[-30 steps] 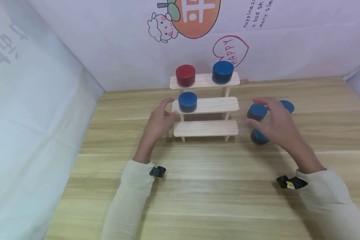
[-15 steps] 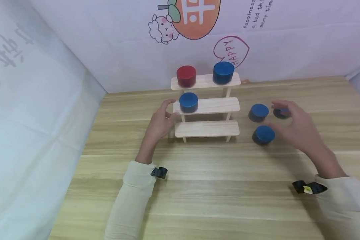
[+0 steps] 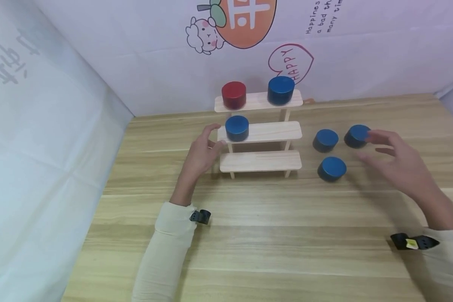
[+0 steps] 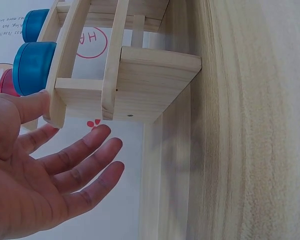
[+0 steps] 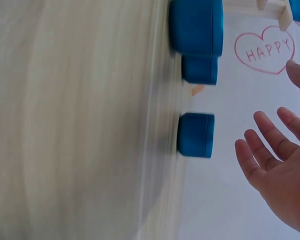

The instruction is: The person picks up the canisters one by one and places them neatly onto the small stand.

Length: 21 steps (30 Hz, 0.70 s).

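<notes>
A three-tier wooden display stand [image 3: 260, 161] stands near the back wall. On its top tier are a round red lidded tin [image 3: 234, 95] and a blue tin [image 3: 281, 90]; another blue tin [image 3: 237, 128] sits at the left of the middle tier. My left hand [image 3: 203, 153] pinches the left end of that middle tier between thumb and index finger, its other fingers spread. Right of the stand, my right hand [image 3: 398, 165] hovers with fingers parted and holds nothing. Its fingertips are close to the far blue tin [image 3: 357, 136].
Two more blue tins stand on the wooden table [image 3: 249, 251]: a back one [image 3: 325, 140] and a front one [image 3: 331, 169]. A white printed cloth [image 3: 154, 63] rises behind the table, and another white cloth [image 3: 41, 167] hangs along the left side.
My right hand has moved right, away from the stand and past the loose blue tins, uncovering them. The left hand keeps its place at the middle tier.
</notes>
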Each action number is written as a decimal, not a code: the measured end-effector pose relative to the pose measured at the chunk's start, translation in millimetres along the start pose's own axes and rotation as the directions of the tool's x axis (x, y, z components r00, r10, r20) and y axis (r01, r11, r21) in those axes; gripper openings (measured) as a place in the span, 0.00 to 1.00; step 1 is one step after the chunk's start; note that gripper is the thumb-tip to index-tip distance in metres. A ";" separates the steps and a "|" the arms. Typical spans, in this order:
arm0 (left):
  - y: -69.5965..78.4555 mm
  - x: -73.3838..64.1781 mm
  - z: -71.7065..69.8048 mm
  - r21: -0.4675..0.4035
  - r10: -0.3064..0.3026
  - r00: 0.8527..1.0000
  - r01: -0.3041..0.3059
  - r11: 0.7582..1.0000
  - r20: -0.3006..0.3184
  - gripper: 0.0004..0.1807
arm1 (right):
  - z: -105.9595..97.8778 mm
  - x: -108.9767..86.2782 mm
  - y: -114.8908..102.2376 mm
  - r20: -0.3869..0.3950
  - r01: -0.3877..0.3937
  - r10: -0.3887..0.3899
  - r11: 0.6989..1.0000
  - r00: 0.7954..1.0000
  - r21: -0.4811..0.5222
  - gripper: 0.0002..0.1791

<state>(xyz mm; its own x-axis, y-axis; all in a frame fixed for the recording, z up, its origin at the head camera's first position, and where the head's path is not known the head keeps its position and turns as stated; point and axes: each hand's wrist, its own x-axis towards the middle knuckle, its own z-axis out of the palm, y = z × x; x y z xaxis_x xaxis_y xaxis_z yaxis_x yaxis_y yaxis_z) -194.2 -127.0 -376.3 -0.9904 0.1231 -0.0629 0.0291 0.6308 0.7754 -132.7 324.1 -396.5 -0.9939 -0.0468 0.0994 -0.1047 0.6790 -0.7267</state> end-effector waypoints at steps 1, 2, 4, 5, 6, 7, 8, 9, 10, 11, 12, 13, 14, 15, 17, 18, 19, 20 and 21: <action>0.1 -0.1 -0.2 0.000 0.001 1.000 -0.001 1.000 -0.002 0.29 | -0.9 -0.6 1.2 0.005 -0.004 0.004 1.000 1.000 -0.006 0.40; 0.2 -0.1 -0.5 -0.001 0.002 1.000 -0.002 1.000 -0.003 0.29 | -1.8 -0.9 2.1 0.009 -0.010 0.010 1.000 1.000 -0.015 0.40; 0.7 -0.2 -1.0 -0.003 0.005 1.000 -0.005 1.000 -0.003 0.29 | -3.6 -0.9 3.6 0.020 -0.011 0.012 1.000 1.000 -0.029 0.41; 0.8 -0.2 -1.2 -0.003 0.006 1.000 -0.006 1.000 -0.002 0.29 | -4.5 -0.5 4.6 0.028 -0.005 0.006 0.999 1.000 -0.033 0.40; 0.8 -0.1 -1.1 -0.003 0.007 1.000 -0.007 1.000 -0.003 0.29 | -5.2 0.1 5.5 0.033 0.005 -0.004 0.999 0.999 -0.036 0.40; 1.0 -0.2 -1.3 -0.003 0.006 1.000 -0.006 1.000 -0.003 0.29 | -5.9 0.7 6.4 0.038 0.016 -0.014 0.999 0.999 -0.038 0.40; 1.0 -0.2 -1.4 -0.005 0.005 1.000 -0.005 1.000 -0.001 0.28 | -6.5 1.3 7.3 0.047 0.028 -0.026 0.999 0.999 -0.040 0.39; 0.7 -0.2 -1.4 -0.005 0.004 1.000 -0.004 1.000 0.000 0.28 | -7.1 1.9 8.3 0.058 0.042 -0.040 0.998 0.998 -0.037 0.39; 0.6 -0.1 -1.4 -0.007 0.002 1.000 -0.002 1.000 0.001 0.28 | -7.6 2.6 9.5 0.069 0.056 -0.054 0.998 0.996 -0.030 0.39; 0.5 -0.1 -1.4 -0.008 0.002 1.000 -0.002 1.000 0.001 0.28 | -8.0 2.8 10.3 0.081 0.068 -0.066 0.997 0.995 -0.029 0.39; 0.4 0.0 -1.4 -0.008 0.003 1.000 -0.003 1.000 0.000 0.28 | -8.4 3.0 11.2 0.095 0.081 -0.078 0.996 0.992 -0.025 0.39; 0.3 -0.1 -1.4 -0.008 0.005 1.000 -0.005 1.000 0.000 0.28 | -8.9 3.3 12.1 0.113 0.091 -0.088 0.996 0.990 -0.021 0.40; 0.2 -0.1 -1.2 -0.007 0.007 1.000 -0.007 1.000 -0.001 0.28 | -9.3 3.6 13.1 0.132 0.100 -0.098 0.995 0.986 -0.015 0.40; 0.0 -0.1 -1.1 -0.006 0.011 1.000 -0.011 1.000 -0.002 0.28 | -9.7 3.9 14.2 0.151 0.108 -0.105 0.994 0.983 -0.011 0.41; -0.2 -0.3 -0.8 -0.007 0.015 1.000 -0.015 1.000 -0.004 0.28 | -11.0 4.3 16.3 0.191 0.119 -0.114 0.993 0.975 -0.012 0.42; -0.4 -0.5 -0.6 -0.010 0.017 1.000 -0.017 1.000 -0.004 0.28 | -11.5 4.4 18.0 0.209 0.122 -0.117 0.992 0.971 -0.015 0.42; -0.8 -0.6 -0.4 -0.013 0.018 1.000 -0.018 1.000 -0.004 0.28 | -12.1 4.6 19.6 0.228 0.121 -0.113 0.992 0.967 -0.020 0.42; -1.2 -0.6 -0.1 -0.017 0.019 1.000 -0.019 1.000 -0.004 0.28 | -12.5 4.7 21.2 0.242 0.119 -0.110 0.993 0.964 -0.026 0.43; -1.7 -0.5 0.0 -0.020 0.020 1.000 -0.020 1.000 -0.004 0.28 | -12.7 4.9 23.3 0.254 0.120 -0.108 0.992 0.961 -0.032 0.43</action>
<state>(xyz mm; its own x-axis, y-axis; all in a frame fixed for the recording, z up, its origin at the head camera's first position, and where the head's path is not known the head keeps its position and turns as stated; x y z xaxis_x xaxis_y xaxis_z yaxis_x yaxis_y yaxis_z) -193.7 -128.1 -377.6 -0.9902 0.1324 -0.0453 0.0459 0.6130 0.7888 -139.5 349.0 -404.3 -0.9526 -0.3044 0.0014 -0.2220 0.6916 -0.6873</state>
